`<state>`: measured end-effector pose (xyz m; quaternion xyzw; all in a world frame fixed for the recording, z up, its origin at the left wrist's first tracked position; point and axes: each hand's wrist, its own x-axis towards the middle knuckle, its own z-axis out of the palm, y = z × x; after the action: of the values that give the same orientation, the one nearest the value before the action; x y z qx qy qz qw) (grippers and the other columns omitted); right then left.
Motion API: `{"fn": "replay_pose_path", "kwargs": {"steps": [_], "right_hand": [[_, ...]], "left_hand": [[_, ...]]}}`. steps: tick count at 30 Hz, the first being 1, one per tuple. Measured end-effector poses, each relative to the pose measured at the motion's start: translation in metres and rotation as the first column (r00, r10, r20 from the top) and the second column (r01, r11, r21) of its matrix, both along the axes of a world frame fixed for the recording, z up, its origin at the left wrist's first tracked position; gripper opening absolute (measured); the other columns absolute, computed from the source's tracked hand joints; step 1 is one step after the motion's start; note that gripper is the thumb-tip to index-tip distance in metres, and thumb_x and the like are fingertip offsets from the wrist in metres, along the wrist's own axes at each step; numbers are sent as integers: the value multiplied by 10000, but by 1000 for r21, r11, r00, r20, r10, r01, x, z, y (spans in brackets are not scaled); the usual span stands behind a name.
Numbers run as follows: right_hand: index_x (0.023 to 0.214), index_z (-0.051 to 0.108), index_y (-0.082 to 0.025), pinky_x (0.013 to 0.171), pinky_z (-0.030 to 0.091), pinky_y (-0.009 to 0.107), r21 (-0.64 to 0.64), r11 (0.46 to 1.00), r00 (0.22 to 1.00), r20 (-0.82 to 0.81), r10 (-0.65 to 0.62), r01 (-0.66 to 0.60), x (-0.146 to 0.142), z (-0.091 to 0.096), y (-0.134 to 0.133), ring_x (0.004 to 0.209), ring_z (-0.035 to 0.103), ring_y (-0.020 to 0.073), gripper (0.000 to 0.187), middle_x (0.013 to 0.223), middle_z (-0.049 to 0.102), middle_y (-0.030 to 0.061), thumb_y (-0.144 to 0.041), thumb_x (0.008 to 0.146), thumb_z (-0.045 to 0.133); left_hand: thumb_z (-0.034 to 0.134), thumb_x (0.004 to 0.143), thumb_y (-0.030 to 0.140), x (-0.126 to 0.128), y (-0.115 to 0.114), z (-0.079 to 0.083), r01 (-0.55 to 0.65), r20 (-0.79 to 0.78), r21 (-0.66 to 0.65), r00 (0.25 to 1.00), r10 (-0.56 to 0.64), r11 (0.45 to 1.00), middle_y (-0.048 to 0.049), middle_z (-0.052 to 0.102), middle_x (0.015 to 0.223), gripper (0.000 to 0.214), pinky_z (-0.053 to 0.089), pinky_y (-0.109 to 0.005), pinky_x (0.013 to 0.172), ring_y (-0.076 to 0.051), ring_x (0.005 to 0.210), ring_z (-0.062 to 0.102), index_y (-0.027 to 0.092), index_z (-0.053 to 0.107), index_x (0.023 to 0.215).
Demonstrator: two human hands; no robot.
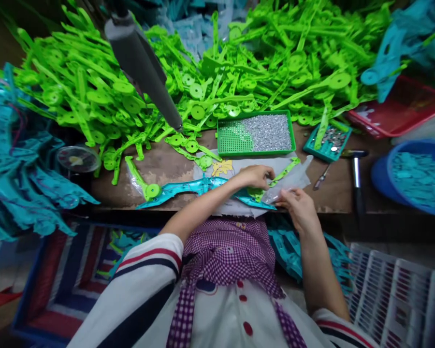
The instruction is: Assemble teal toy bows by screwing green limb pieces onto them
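A long turquoise plastic part [174, 189], shaped like a bow, lies along the table's front edge. At its left end sits a green plastic arm with a round disc [152, 192]. Another green arm [289, 169] is at its right end. My left hand [256, 177] reaches across the turquoise part, fingers curled down at this green arm, partly hiding it. Beside it, my right hand [300, 207] has thumb and fingers closed at the edge of a clear plastic piece [272, 194], close to the turquoise tip. Its exact grip is small and blurred.
A grey power screwdriver [145, 72] hangs over the table. Behind lie a heap of green arms [94, 82] and a green tray [235, 153] of small metal pieces. At right are a small teal box [324, 157], a hammer [355, 176], a screwdriver [321, 178] and a blue bucket [384, 166].
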<state>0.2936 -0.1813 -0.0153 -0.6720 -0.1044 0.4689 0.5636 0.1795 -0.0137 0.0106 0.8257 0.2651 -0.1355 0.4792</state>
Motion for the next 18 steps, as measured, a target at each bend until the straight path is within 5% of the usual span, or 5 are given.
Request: {"fn": "replay_pose_path", "kwargs": {"steps": [11, 18], "right_hand": [[811, 555, -203, 485, 608, 215, -39, 999, 1000, -29, -2, 0, -6, -13, 11, 482, 670, 139, 672, 582, 682, -39, -525, 407, 984], [802, 496, -217, 516, 627, 200, -106, 994, 999, -32, -7, 4, -7, -7, 12, 515, 692, 137, 692, 601, 691, -38, -515, 419, 990]], "left_hand": [[621, 722, 55, 7, 18, -8, 122, 31, -266, 993, -118, 956, -40, 710, 933, 585, 477, -267, 827, -128, 847, 632, 94, 572, 1304], [614, 705, 67, 7, 17, -11, 124, 40, -242, 992, -117, 962, -58, 721, 974, 646, 478, -279, 840, -151, 895, 638, 91, 571, 1349]]}}
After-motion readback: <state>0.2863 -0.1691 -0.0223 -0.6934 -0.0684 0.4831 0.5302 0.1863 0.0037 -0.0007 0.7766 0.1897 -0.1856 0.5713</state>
